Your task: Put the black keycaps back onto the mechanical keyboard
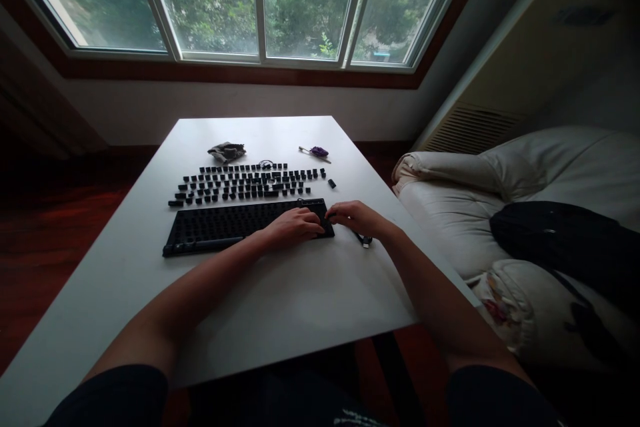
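Observation:
A black keyboard (215,223) lies on the white table, most of its keys stripped off, with a long key still along its front edge. Across its right end rests my left hand (296,224), fingers stretched over the keyboard and touching it. My right hand (359,216) is at the keyboard's right edge, fingertips pinched together on a small dark thing too small to make out. Behind the keyboard, loose black keycaps (250,181) stand in several rows. One separate keycap (332,183) lies to their right. Below my right hand is a dark cable with a metal plug (367,242).
At the table's (300,293) far side lie a crumpled grey cloth (227,151) and a small brush (305,149) beside a purple thing (319,151). A pale sofa (440,227) with a black bag (565,240) stands close on the right. Windows are ahead.

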`<state>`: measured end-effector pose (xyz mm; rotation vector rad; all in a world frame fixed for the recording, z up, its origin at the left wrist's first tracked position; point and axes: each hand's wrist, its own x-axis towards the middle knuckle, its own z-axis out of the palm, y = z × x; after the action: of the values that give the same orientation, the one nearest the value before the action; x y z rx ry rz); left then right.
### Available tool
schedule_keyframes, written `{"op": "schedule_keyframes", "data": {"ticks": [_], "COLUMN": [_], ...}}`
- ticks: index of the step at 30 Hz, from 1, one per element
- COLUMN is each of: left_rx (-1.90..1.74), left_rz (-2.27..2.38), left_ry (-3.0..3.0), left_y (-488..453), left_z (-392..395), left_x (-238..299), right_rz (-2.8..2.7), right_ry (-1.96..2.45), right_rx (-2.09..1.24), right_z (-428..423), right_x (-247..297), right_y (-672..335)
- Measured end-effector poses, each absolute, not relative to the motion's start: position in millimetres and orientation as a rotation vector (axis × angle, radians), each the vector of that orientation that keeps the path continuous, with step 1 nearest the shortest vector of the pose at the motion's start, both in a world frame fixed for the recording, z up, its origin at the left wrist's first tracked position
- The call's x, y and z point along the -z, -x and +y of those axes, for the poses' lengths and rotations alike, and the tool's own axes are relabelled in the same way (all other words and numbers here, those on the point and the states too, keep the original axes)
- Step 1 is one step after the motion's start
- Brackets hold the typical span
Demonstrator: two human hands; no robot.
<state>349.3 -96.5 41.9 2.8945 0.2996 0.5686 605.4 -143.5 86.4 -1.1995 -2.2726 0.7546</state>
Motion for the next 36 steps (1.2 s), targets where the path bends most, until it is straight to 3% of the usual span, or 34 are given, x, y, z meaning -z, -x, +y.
{"op": "schedule_keyframes", "data": {"ticks": [5, 11, 36], "left_rx": [-0.570, -0.564, -0.507], "left_rz": [0.294, 0.308, 0.282], "left_ry": [-2.887, -2.888, -2.933], "left_y": [-349.5, -350.6, -351.5], "left_z": [-97.3, -96.6, -94.5], "left_x": [-42.5, -40.8, -42.7], "right_rz": [-2.226, -1.997, -1.854], "right_ry": [1.202, 1.201, 1.222], "right_rx": [-0.744, -0.971, -0.936], "right_z": [-146.0, -145.2, -147.6], "right_x": [-82.2, -59.3, -45.8], "right_y": [-601.6, -617.1, -617.3]}}
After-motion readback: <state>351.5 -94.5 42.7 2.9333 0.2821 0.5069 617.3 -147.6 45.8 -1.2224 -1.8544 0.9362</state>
